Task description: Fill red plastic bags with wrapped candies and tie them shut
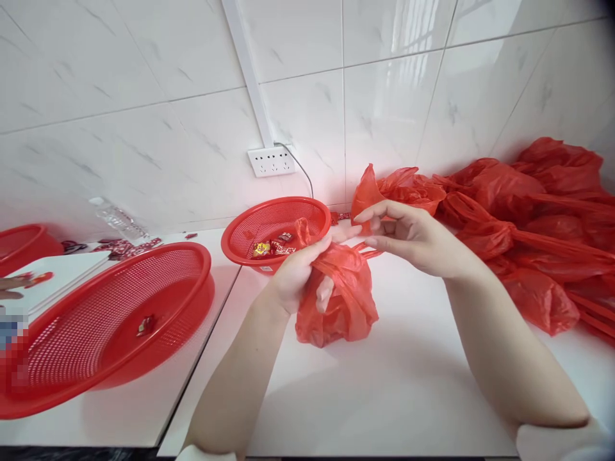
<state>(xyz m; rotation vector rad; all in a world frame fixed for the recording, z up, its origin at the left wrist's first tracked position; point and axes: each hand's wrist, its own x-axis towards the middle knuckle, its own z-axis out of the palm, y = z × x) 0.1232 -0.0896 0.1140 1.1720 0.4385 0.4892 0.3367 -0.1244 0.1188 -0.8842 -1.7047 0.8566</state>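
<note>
My left hand [295, 272] grips a red plastic bag [343, 291] by its gathered upper part, just above the white table [384, 397]. The bag is thin and bulges at the bottom; what it contains cannot be made out. Some of my left fingers show around and through the plastic. To the right, my right hand [413, 240] is raised with curved fingers, its thumb and forefinger apart. A thin red strip of the bag stretches beneath the right thumb; whether they touch is unclear.
A red mesh basket [235, 246] with wrapped sweets stands behind my left hand. A larger red basket [199, 269] is at the left, beside another person's hand [9, 288]. Filled red bags [519, 224] are heaped at the right. A socket strip [271, 162] is on the wall.
</note>
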